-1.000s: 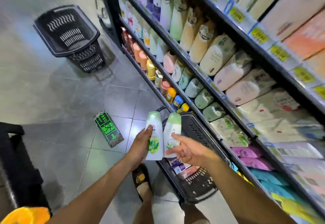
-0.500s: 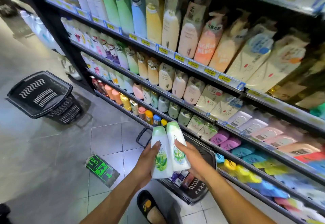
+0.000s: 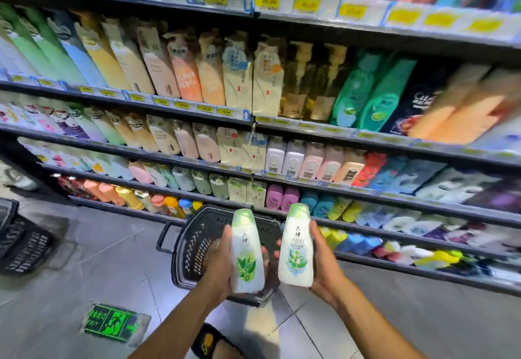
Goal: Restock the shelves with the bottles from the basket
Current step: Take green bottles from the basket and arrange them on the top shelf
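1. Bottles have parted since half a second ago. The two were pressed side by side then and now stand with a gap between them. The shelves [image 3: 253,120] now face the view squarely.
2. The left grip [image 3: 221,264] is clamped round the left bottle [image 3: 247,251]. The right grip [image 3: 322,263] is clamped round the right bottle [image 3: 296,246]. Both bottles are white with green caps and are held upright in the air, in front of the lower shelves.
3. The black basket [image 3: 194,248] sits on the floor [image 3: 112,260] just below and behind the hands. Hands and bottles hide most of its inside, so I cannot tell its contents.
4. A second basket [image 3: 21,241], also black, is cut off at the left edge. Its inside cannot be seen.
5. The shelves hold packed rows of bottles and pouches, with yellow price tags [image 3: 205,108] along the edges.
6. Count: two bottles in hand, two baskets, one green exit sticker [image 3: 112,322] on the floor, and one sandal [image 3: 207,341] at the bottom edge.
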Action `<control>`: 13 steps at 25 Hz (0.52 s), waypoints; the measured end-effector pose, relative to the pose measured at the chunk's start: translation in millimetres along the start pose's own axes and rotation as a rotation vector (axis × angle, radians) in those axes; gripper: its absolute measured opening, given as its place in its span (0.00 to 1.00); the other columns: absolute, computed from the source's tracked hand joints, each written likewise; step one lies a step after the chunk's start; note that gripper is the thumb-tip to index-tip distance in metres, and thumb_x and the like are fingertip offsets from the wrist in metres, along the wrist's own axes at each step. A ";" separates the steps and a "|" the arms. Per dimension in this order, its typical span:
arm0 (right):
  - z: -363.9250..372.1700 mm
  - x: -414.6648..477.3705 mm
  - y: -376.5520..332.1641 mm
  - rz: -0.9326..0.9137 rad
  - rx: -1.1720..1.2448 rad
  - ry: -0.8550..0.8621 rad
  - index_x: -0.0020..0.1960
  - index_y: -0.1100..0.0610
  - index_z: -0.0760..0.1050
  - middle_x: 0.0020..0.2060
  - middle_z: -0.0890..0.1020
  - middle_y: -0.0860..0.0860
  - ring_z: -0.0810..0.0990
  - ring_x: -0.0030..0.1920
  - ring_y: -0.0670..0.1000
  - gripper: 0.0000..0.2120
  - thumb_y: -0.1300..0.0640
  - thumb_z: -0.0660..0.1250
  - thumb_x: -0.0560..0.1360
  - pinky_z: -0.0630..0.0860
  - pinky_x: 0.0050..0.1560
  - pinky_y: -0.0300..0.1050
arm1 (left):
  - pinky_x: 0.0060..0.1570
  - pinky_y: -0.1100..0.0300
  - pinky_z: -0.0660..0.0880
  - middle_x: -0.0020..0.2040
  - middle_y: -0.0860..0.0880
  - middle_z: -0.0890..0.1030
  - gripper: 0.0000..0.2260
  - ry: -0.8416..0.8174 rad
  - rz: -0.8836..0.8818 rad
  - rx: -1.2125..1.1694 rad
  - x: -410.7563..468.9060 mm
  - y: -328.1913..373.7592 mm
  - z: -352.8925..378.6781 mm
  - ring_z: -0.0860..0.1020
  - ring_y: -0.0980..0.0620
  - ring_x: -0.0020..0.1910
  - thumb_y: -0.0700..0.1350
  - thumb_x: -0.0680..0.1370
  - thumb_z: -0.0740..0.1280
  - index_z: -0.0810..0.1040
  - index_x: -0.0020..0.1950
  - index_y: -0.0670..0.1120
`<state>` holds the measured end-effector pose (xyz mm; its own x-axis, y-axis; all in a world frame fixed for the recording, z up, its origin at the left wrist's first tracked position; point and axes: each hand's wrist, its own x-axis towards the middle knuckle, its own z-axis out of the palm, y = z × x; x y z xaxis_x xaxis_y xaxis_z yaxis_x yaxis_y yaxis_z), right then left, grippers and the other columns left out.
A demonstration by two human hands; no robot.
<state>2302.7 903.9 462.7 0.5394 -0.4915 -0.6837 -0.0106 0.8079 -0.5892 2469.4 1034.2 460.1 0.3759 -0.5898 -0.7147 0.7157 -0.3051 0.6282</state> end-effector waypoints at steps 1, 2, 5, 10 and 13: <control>-19.2 -14.4 -1.9 -0.023 0.025 0.009 0.62 0.61 0.80 0.49 0.85 0.62 0.85 0.44 0.61 0.33 0.33 0.58 0.77 0.81 0.50 0.56 | 0.48 0.42 0.81 0.51 0.31 0.83 0.37 -0.007 -0.013 -0.001 -3.0 -12.2 15.9 0.84 0.37 0.43 0.68 0.79 0.54 0.81 0.58 0.35; -37.0 -29.6 -4.1 -0.039 0.045 0.030 0.60 0.60 0.81 0.47 0.85 0.61 0.85 0.41 0.60 0.32 0.33 0.56 0.78 0.82 0.46 0.53 | 0.51 0.41 0.80 0.51 0.31 0.83 0.39 -0.023 -0.026 -0.006 -5.8 -25.1 32.0 0.83 0.37 0.44 0.70 0.77 0.56 0.82 0.57 0.35; -106.4 -78.7 -10.6 -0.093 0.093 0.086 0.54 0.58 0.83 0.45 0.85 0.60 0.86 0.41 0.59 0.31 0.34 0.55 0.78 0.82 0.45 0.53 | 0.46 0.45 0.79 0.44 0.34 0.83 0.36 -0.075 -0.086 0.033 -23.9 -68.9 96.3 0.83 0.38 0.36 0.69 0.77 0.57 0.82 0.53 0.36; -210.8 -153.6 -16.2 -0.183 0.177 0.212 0.57 0.60 0.83 0.54 0.84 0.65 0.85 0.48 0.62 0.34 0.32 0.60 0.72 0.80 0.50 0.56 | 0.34 0.50 0.81 0.42 0.33 0.82 0.31 -0.197 -0.056 0.213 -62.2 -135.2 201.7 0.82 0.40 0.32 0.65 0.81 0.54 0.80 0.52 0.38; -260.3 -195.4 -17.0 -0.258 0.258 0.270 0.59 0.61 0.81 0.52 0.84 0.64 0.85 0.47 0.61 0.31 0.35 0.57 0.79 0.80 0.50 0.55 | 0.36 0.50 0.81 0.44 0.33 0.83 0.31 -0.301 -0.035 0.342 -75.1 -168.6 249.3 0.83 0.39 0.35 0.64 0.81 0.54 0.80 0.53 0.38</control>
<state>1978.3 901.7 494.3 0.2573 -0.7270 -0.6366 0.3241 0.6856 -0.6519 2173.8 943.6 484.5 0.1308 -0.7507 -0.6475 0.4703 -0.5280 0.7071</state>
